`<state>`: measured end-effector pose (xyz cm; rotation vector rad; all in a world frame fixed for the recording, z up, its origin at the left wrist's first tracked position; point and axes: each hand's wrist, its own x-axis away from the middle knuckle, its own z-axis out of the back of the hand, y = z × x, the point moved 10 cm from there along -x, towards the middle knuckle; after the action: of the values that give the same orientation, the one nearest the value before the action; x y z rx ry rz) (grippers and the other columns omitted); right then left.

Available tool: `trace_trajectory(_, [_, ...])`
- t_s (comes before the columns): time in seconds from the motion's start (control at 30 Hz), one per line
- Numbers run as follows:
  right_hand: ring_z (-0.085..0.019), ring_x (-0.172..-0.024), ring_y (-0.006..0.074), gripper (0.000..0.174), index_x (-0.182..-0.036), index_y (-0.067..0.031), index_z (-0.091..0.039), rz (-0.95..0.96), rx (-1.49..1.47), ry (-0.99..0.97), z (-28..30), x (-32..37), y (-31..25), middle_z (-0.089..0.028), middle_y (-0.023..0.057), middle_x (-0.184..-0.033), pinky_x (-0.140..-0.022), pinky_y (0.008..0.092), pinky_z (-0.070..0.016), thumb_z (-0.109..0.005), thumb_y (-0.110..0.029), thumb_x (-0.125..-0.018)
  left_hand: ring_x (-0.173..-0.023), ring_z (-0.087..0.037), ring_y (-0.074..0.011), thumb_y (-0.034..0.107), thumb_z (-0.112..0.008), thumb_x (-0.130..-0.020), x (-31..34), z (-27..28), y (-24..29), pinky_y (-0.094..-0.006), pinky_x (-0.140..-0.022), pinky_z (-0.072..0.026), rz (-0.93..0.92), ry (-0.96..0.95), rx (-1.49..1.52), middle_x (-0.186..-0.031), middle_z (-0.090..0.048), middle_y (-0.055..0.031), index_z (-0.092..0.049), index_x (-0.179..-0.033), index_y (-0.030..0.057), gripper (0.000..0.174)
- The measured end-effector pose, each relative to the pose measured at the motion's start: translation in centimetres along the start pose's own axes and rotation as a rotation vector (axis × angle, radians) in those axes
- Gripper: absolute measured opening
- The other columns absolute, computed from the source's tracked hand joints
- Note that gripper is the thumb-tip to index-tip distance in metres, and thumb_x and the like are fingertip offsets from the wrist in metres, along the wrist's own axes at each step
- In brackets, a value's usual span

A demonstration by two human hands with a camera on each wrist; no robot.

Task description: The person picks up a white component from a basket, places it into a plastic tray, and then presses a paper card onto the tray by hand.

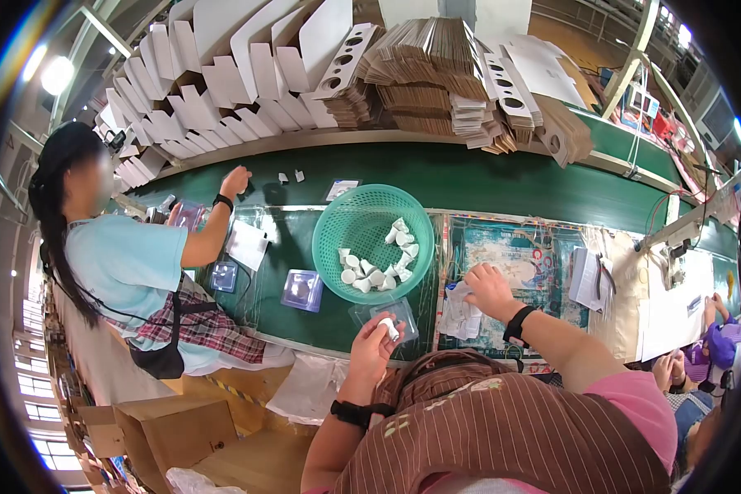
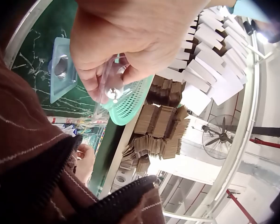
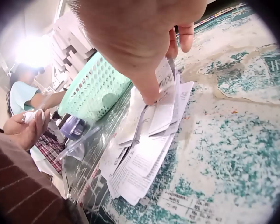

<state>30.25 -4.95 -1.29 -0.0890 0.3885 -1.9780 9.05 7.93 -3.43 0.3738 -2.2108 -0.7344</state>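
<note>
My left hand pinches a small white fitting in front of the basket; in the left wrist view a clear plastic piece is also between its fingers. My right hand is over a pile of printed paper slips, and in the right wrist view its thumb presses on the top slips. A green mesh basket holds several white fittings. A clear plastic tray lies just below the basket.
A purple-blue box sits left of the basket. Pliers lie on papers at right. Cardboard stacks stand on the shelf behind. A person in a light blue shirt works at left; others are at far right.
</note>
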Motion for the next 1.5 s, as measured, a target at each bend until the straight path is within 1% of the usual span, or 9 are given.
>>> trace_trajectory(0.33, [-0.051,-0.057,0.0066,0.013,-0.078,-0.0016,-0.061,-0.542,-0.897,-0.174,-1.6,0.7,5.8,-0.059,0.002,-0.065,-0.051,0.024,-0.0411,-0.07,-0.011,-0.075,-0.102,-0.058,-0.0295,0.009,-0.042,-0.093,0.0,-1.1,-0.8,-0.0387,-0.086,-0.0496,0.078,-0.085,-0.09,-0.115,-0.054,-0.0139,-0.045,-0.119,-0.0017,0.028])
trace_trajectory(0.53, [-0.049,-0.058,0.0048,0.009,-0.08,-0.0013,-0.06,-0.409,-1.059,0.113,6.3,-2.6,-0.1,-0.057,-0.0004,-0.065,-0.051,0.0215,-0.0399,-0.067,-0.005,-0.077,-0.103,-0.057,-0.0276,0.032,-0.031,-0.098,-0.4,-7.3,-3.3,-0.0396,-0.087,-0.0477,0.283,-0.381,-0.154,-0.117,-0.054,-0.013,-0.043,-0.124,0.0011,0.042])
trace_trajectory(0.77, [-0.056,-0.062,0.0289,0.012,-0.077,-0.0038,-0.058,0.057,-0.651,0.253,8.9,-2.9,-6.3,-0.058,0.0099,-0.069,-0.056,0.0342,-0.0452,-0.068,-0.008,-0.072,-0.106,-0.055,-0.0245,0.022,-0.034,-0.097,-0.2,-8.9,-3.1,-0.043,-0.09,-0.0471,0.318,-0.372,-0.17,-0.121,-0.05,-0.01,-0.039,-0.126,0.0033,0.035])
trace_trajectory(1.0, [-0.058,-0.068,0.0227,0.012,-0.082,-0.003,-0.059,0.093,-0.481,0.427,10.7,-3.0,-5.9,-0.059,0.0074,-0.074,-0.06,0.0314,-0.0454,-0.067,-0.01,-0.076,-0.108,-0.053,-0.0229,0.012,-0.035,-0.095,-1.0,-7.9,-2.7,-0.0431,-0.09,-0.0477,0.285,-0.356,-0.208,-0.122,-0.049,-0.0098,-0.037,-0.128,0.0048,0.034])
trace_trajectory(1.07, [-0.058,-0.066,0.0148,0.013,-0.088,-0.0012,-0.06,-0.309,-1.078,0.034,4.3,-3.3,-2.4,-0.06,0.0042,-0.073,-0.057,0.0277,-0.0449,-0.062,-0.013,-0.082,-0.109,-0.053,-0.0228,0.011,-0.035,-0.095,-1.0,-8.8,-2.3,-0.0418,-0.089,-0.0485,0.259,-0.397,-0.222,-0.123,-0.048,-0.01,-0.035,-0.13,0.0044,0.035])
trace_trajectory(1.2, [-0.055,-0.059,0.0096,0.017,-0.087,0.0014,-0.061,-0.464,-1.225,-0.185,2.5,-3.3,-0.3,-0.058,0.0023,-0.068,-0.053,0.0237,-0.0437,-0.056,-0.015,-0.087,-0.106,-0.055,-0.0212,0.014,-0.037,-0.096,-0.9,-10.2,-1.9,-0.0361,-0.084,-0.0504,0.258,-0.431,-0.206,-0.122,-0.048,-0.0104,-0.035,-0.13,0.0031,0.036])
trace_trajectory(1.37, [-0.051,-0.05,0.0104,0.02,-0.069,-0.0015,-0.057,-0.501,-1.065,0.108,2.9,-7.4,12.8,-0.053,0.0026,-0.056,-0.045,0.0245,-0.0393,-0.056,-0.014,-0.084,-0.072,-0.058,-0.0151,0.024,-0.057,-0.086,-2.7,2.3,3.0,-0.0302,-0.063,-0.047,-0.164,0.157,-0.896,-0.086,-0.059,-0.0067,-0.058,-0.092,0.0022,0.023])
trace_trajectory(1.4, [-0.05,-0.047,0.0112,0.018,-0.069,-0.0016,-0.057,-0.592,-1.124,0.188,1.8,-8.0,16.0,-0.052,0.0036,-0.055,-0.042,0.0252,-0.0381,-0.056,-0.013,-0.083,-0.076,-0.057,-0.0239,0.024,-0.06,-0.081,-1.9,3.9,5.3,-0.0362,-0.067,-0.0463,-0.616,0.295,-1.226,-0.084,-0.058,-0.0117,-0.057,-0.088,0.0032,0.022])
trace_trajectory(1.5, [-0.047,-0.039,0.0135,0.018,-0.069,-0.0004,-0.057,-0.691,-1.131,0.298,-1.6,-10.2,24.2,-0.052,0.005,-0.053,-0.035,0.0274,-0.0348,-0.057,-0.014,-0.081,-0.078,-0.057,-0.0334,0.048,-0.061,-0.074,-3.8,9.7,3.0,-0.0417,-0.076,-0.0462,-0.414,0.496,-1.45,-0.081,-0.06,-0.0159,-0.059,-0.088,-0.0002,0.05])
